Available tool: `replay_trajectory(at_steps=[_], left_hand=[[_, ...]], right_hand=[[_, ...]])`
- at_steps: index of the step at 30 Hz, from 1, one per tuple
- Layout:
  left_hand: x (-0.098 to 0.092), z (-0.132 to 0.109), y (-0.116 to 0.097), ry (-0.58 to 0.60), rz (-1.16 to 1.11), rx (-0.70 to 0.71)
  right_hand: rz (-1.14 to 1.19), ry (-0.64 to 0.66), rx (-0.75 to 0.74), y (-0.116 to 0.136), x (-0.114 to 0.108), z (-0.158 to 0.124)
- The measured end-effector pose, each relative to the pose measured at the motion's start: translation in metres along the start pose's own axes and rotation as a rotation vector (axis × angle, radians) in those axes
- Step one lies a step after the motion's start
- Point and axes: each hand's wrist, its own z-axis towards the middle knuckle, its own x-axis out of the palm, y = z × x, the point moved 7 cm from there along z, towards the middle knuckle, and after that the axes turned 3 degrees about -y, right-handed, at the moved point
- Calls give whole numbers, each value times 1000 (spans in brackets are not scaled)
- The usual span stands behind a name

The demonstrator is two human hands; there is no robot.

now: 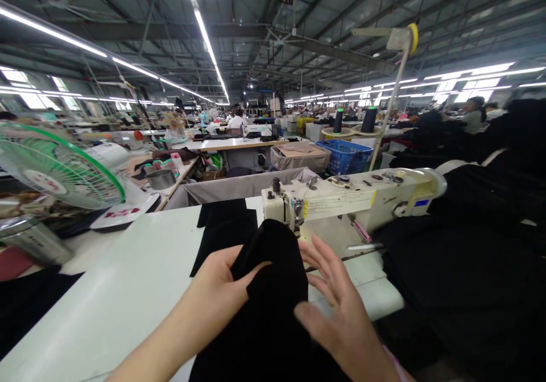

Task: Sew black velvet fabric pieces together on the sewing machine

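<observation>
A piece of black fabric point(277, 291) is raised in front of the sewing machine point(336, 194), its top edge folded over. My left hand point(228, 274) grips it from the left, the thumb laid over the cloth and the other fingers hidden behind. Along the right edge of the cloth is my right hand point(333, 302), fingers spread and thumb apart; some fingertips are near or against the fabric. The raised cloth hides the machine's needle area. More black fabric pieces point(226, 228) lie flat on the white table point(140, 274) behind my left hand.
On the left stand a green-rimmed fan point(55, 166) and a metal flask point(36, 240). A large heap of black fabric point(473, 279) fills the right side. Beyond the machine are a blue basket point(343, 154), a thread stand with black cones point(369, 120) and a metal pole point(390, 98).
</observation>
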Motion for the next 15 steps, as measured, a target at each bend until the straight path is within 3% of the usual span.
replay_trajectory(at_steps=[2,5,8,12,15], left_hand=[[-2,-3,-10,-92,122,140],[11,-14,-22,-137,303,325],[24,-16,-21,-82,312,312],[11,-2,-16,-2,87,219],[-13,16,-12,62,0,99]], right_hand=[[-33,80,-37,5,13,-7],[-78,188,-53,6,40,-18],[-37,212,-52,4,55,-26],[-85,-27,118,-9,18,-20],[-112,-95,148,-5,-21,7]])
